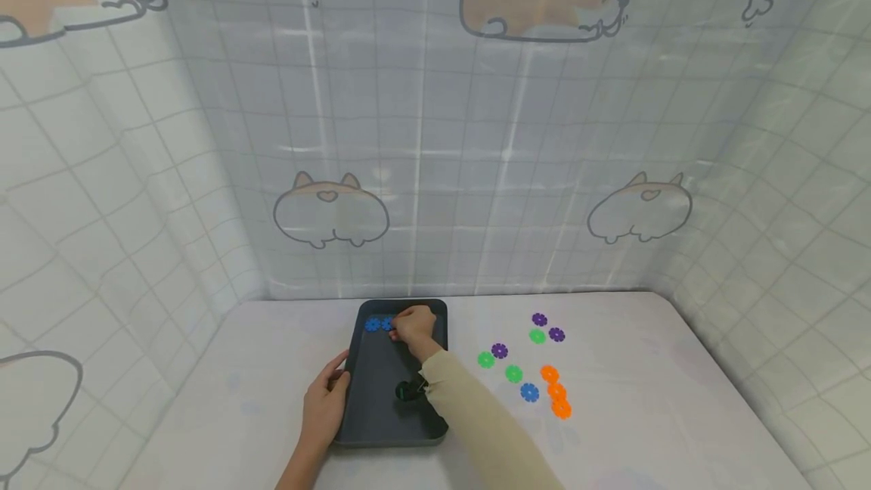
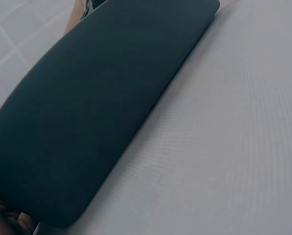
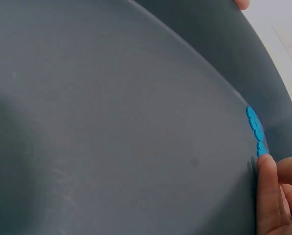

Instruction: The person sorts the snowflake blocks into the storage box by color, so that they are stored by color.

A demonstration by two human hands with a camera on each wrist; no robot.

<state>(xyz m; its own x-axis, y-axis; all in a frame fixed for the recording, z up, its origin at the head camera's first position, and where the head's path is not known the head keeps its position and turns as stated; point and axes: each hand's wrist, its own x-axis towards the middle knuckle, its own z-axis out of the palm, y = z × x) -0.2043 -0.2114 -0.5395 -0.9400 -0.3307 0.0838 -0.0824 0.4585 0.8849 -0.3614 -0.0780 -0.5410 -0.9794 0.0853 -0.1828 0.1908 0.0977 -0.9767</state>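
Observation:
A dark grey tray (image 1: 381, 414) lies on the table, and my left hand (image 1: 325, 407) holds its left side, fingers along the wall. Inside the far end, my right hand (image 1: 413, 325) reaches across and has its fingertips on a blue notched flower disc (image 1: 387, 324). Another blue disc (image 1: 372, 324) lies just left of it, near the far left corner. In the right wrist view, the fingers (image 3: 268, 188) pinch at the end of the short blue row (image 3: 255, 122). The left wrist view is mostly filled by the tray's outer wall (image 2: 97, 98).
Right of the tray, more discs lie on the white table (image 1: 626, 369): several purple (image 1: 500, 351) and green (image 1: 513, 374), one blue (image 1: 529, 392), and orange ones (image 1: 556, 392) in an overlapping row. A patterned curtain (image 1: 435, 172) encloses the back and sides.

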